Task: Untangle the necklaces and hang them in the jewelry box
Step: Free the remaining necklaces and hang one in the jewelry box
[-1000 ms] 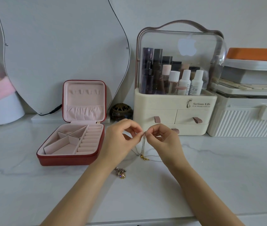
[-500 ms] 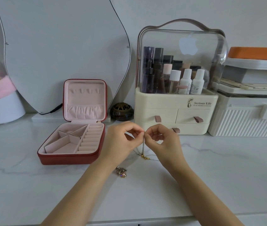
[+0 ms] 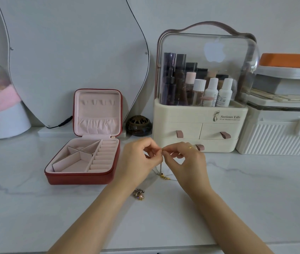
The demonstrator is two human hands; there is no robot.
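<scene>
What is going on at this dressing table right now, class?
A person is working on thin tangled necklace chains. The left hand and the right hand pinch the chains between fingertips just above the white marble tabletop, and the lower ends with small gold clasps trail onto it. A small gold and pearl pendant lies near the left wrist. The red square jewelry box with pink lining stands open to the left, with nothing hung in it yet.

The thin silver necklace chain (image 3: 161, 166) is partly hidden behind the left hand (image 3: 138, 162), and the orange-lidded white box (image 3: 290, 70) is cut off by the right edge.
</scene>
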